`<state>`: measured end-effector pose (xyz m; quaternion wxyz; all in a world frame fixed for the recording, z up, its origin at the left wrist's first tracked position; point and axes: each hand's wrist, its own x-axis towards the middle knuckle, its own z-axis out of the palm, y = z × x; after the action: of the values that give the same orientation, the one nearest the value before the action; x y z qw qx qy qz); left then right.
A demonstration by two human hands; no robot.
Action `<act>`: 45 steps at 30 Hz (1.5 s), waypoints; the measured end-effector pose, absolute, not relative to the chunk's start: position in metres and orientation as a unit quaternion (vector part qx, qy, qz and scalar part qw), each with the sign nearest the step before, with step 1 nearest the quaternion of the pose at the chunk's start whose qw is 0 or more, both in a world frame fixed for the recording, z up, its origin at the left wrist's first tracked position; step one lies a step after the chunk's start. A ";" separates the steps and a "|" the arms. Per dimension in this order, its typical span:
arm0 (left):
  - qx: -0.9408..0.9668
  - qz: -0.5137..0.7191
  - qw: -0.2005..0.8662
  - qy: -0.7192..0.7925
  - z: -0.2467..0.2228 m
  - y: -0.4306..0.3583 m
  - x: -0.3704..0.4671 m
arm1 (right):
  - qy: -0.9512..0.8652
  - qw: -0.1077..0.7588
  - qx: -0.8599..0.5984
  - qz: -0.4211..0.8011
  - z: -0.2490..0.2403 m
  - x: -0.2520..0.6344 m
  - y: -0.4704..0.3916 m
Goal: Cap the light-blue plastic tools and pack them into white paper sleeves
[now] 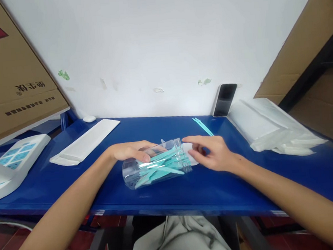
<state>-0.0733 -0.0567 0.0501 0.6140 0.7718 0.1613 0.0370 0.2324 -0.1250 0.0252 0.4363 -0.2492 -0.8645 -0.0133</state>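
Note:
A clear plastic jar (131, 174) lies tilted on its side above the blue table, its mouth facing right. Inside it are several teal plastic strips (161, 167) that look like tweezers. My left hand (130, 150) is wrapped around the jar from behind, thumb on the near side. At the threaded mouth is my right hand (211, 152), forefinger stretched to the rim, thumb apart from it, other fingers curled. A white round disc (192, 158) shows behind my right thumb; whether the hand touches it is unclear. Beyond that hand lies a similar teal piece (203, 127).
The blue table (167, 197) meets a white wall. A long white packet (86, 141) and a white device with blue keys (17, 155) are at left. A black-faced device (225, 100) leans on the wall; plastic bags (267, 126) lie right. Cardboard boxes flank both sides.

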 end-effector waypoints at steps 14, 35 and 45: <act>0.692 -0.042 0.702 0.163 0.051 -0.060 -0.078 | -0.908 0.357 -0.197 -0.099 0.010 0.205 -0.143; 0.688 0.038 0.704 0.172 0.029 -0.019 -0.126 | -0.654 0.595 -0.425 0.195 0.014 0.244 -0.093; 0.681 0.055 0.706 0.187 0.025 -0.015 -0.131 | -0.709 0.444 -0.547 0.036 -0.007 0.277 -0.058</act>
<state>-0.1306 -0.0153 0.0249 0.7058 0.6810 0.1872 0.0547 0.2772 -0.0579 -0.0072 0.4442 -0.5468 -0.7088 0.0360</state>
